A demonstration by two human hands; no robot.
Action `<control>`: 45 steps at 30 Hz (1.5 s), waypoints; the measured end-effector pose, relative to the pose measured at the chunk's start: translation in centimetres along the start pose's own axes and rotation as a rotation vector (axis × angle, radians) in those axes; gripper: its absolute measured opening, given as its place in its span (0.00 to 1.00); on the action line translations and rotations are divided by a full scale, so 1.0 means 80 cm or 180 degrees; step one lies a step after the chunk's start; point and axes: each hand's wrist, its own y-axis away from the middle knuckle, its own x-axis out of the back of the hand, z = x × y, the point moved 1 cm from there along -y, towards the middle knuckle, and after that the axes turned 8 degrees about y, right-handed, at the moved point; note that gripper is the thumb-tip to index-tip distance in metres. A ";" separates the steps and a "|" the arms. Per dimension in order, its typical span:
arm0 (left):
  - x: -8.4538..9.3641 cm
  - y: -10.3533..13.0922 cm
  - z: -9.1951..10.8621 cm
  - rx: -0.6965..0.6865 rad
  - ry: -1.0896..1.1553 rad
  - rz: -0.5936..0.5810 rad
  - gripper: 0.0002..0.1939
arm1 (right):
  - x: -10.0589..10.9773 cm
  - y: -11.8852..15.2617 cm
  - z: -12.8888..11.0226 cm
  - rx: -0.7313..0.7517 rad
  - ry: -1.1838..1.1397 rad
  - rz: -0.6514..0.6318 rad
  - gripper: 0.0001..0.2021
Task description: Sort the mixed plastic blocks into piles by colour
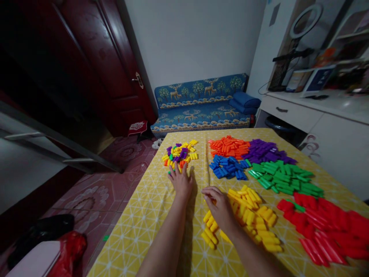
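My left hand (181,181) reaches with fingers spread to the near edge of a mixed pile (179,153) of yellow, purple, orange and green plastic pieces. Its fingertips are at a few orange and green ones, and nothing shows in its grasp. Over the left side of a heap of yellow plastic pieces (250,215), my right hand (218,206) is closed, thumb and fingers drawn together. Whatever its fingers hold, if anything, is hidden. The pieces look like short ribbed tubes, some joined side by side.
Sorted heaps lie on the yellow patterned tablecloth (152,219): orange pieces (229,147), purple pieces (266,152), blue pieces (227,167), green pieces (285,179) and red pieces (331,223). One green piece rests among the red. Beyond stand a blue sofa (198,111) and a white desk (302,111).
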 end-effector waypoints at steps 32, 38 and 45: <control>0.026 -0.012 0.006 -0.1017 -0.0813 -0.1131 0.19 | 0.000 0.004 -0.002 0.0098 0.0188 -0.0346 0.09; 0.063 0.034 -0.008 -0.1005 -0.0299 -0.1180 0.20 | 0.001 0.004 0.000 0.0107 0.0221 -0.0380 0.09; 0.081 0.061 0.005 -0.1112 0.1096 -0.1162 0.18 | 0.002 0.003 -0.001 0.0083 0.0033 -0.0058 0.20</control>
